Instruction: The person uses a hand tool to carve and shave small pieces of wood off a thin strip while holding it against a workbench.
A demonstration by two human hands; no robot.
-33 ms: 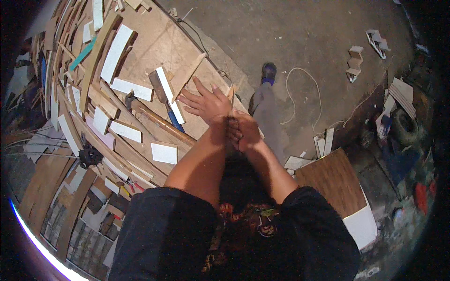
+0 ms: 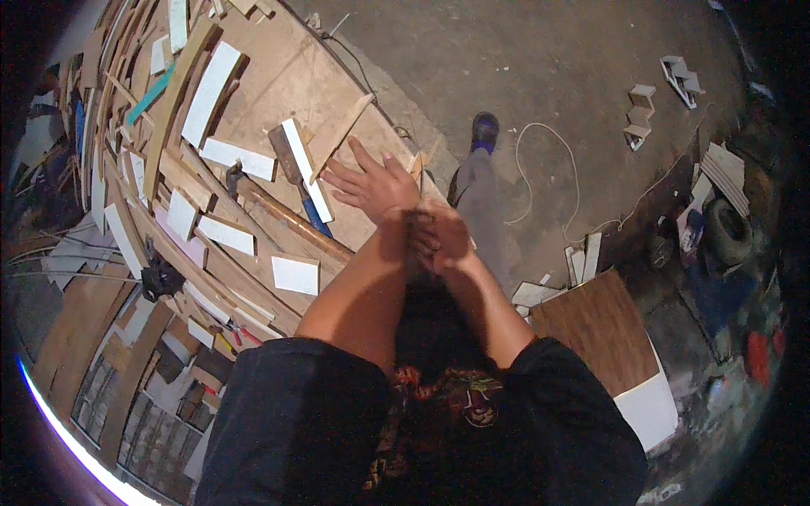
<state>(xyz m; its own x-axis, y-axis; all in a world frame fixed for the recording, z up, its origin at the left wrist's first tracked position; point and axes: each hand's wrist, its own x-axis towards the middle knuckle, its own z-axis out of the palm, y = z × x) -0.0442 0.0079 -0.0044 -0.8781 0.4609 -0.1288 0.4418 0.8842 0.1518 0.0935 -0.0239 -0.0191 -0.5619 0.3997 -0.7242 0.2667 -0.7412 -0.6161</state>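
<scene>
My left hand lies with fingers spread on the wooden workbench top, near its right edge. Its fingertips are close to a narrow wooden strip. My right hand is just beside the left wrist, fingers curled in. Whatever it holds is hidden; a thin pointed piece shows just beyond it. Left of my left hand lie a white-faced strip and a flat brown-bladed tool with a blue handle. A hammer with a long wooden handle rests farther left.
Several white-faced offcuts and long wood strips crowd the bench's left side. A pale cord lies on the floor at right. Zigzag white pieces stand beyond it. A brown board is near my right elbow.
My right hand has shifted very slightly beside the left wrist. My left hand and the bench pieces look the same.
</scene>
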